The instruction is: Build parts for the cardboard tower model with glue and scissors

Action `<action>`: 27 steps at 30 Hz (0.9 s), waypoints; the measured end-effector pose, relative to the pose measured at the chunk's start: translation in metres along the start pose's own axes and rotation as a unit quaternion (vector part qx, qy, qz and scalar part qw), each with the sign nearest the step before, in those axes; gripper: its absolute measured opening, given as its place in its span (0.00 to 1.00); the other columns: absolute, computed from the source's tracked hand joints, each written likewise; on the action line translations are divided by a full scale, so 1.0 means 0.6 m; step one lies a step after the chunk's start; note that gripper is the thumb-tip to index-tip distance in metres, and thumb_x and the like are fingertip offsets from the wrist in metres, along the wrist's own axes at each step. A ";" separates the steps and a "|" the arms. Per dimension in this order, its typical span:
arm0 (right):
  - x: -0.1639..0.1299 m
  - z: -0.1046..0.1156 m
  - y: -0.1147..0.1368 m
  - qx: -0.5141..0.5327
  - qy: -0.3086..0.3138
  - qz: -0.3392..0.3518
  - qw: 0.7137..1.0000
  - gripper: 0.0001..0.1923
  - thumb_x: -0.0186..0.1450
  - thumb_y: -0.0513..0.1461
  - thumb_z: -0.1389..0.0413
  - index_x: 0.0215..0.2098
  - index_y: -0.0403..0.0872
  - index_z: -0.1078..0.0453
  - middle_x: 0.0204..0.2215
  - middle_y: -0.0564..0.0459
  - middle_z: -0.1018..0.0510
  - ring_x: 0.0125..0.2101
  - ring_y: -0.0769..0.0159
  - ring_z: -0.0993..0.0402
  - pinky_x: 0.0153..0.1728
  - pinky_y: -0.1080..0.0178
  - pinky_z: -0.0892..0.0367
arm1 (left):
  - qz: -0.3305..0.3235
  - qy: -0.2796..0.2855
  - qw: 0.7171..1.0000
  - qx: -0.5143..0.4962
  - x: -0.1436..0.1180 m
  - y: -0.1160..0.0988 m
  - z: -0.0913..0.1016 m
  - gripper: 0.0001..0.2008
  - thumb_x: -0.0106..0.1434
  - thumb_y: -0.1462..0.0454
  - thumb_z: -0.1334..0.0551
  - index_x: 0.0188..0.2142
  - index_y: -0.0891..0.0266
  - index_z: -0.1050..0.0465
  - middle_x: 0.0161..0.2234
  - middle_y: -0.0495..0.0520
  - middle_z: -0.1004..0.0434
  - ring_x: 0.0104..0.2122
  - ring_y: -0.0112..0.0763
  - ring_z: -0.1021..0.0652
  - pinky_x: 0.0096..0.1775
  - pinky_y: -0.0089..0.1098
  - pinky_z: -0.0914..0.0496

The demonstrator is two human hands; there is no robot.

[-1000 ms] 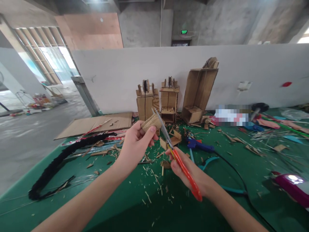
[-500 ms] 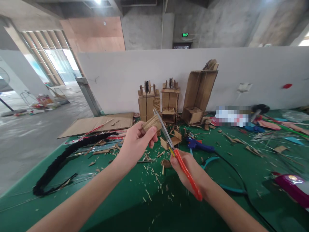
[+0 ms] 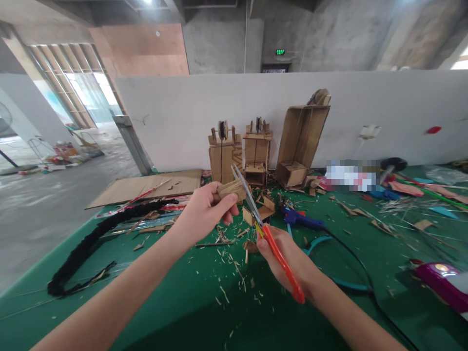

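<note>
My left hand pinches a small piece of cardboard between thumb and fingers, raised above the table. My right hand is wrapped round the handles of a pair of scissors with red-orange grips and a yellow part near the pivot. The metal blades point up and away, slightly parted at the tips, and lie right at the cardboard's right edge. Whether they touch it I cannot tell. Beyond and below the hands sits a small folded cardboard part among scraps.
Three cardboard structures, among them a tall open box, stand against the white partition. A blue glue gun with a black cable lies right, near teal-handled pliers. A black fuzzy strip curves along the left. Shavings litter the green table.
The cardboard piece has turned in my left hand and now lies flatter, its right end nearer the blades. The scissors have hardly moved.
</note>
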State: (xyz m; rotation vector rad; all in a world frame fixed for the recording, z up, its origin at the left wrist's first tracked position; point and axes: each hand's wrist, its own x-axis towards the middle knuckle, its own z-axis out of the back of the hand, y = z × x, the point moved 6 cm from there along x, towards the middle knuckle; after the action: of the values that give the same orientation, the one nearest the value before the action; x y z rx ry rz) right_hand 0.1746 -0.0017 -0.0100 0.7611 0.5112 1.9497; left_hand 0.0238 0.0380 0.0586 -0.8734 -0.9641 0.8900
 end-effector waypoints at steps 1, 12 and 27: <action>0.000 -0.001 -0.001 -0.002 -0.008 -0.003 1.000 0.18 0.69 0.48 0.62 0.24 0.49 0.47 0.25 0.53 0.35 0.24 0.66 0.40 0.26 0.62 0.43 | 0.004 -0.004 1.000 -0.015 -0.001 0.002 -0.001 0.08 0.63 0.61 0.42 0.30 0.63 0.36 0.23 0.50 0.26 0.19 0.22 0.28 0.22 0.25 0.34; 0.004 0.004 -0.002 -0.030 -0.028 -0.034 0.999 0.18 0.67 0.48 0.59 0.22 0.50 0.50 0.20 0.56 0.38 0.20 0.68 0.42 0.21 0.65 0.46 | 0.081 -0.041 0.960 -0.266 -0.003 0.023 -0.019 0.09 0.60 0.63 0.37 0.27 0.65 0.32 0.21 0.47 0.33 0.19 0.19 0.35 0.20 0.23 0.39; 0.001 -0.005 -0.005 0.054 -0.012 0.027 0.998 0.15 0.67 0.49 0.57 0.38 0.46 0.40 0.29 0.51 0.32 0.25 0.65 0.35 0.28 0.60 0.37 | 0.015 -0.094 0.982 -0.161 -0.002 0.009 -0.003 0.09 0.60 0.60 0.39 0.36 0.63 0.33 0.33 0.52 0.27 0.23 0.25 0.25 0.23 0.27 0.30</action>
State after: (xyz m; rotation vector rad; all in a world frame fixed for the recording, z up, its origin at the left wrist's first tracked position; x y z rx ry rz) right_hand 0.1741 -0.0001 -0.0137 0.8728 0.5900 1.9737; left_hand 0.0240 0.0385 0.0524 -1.0936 -1.2862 0.8654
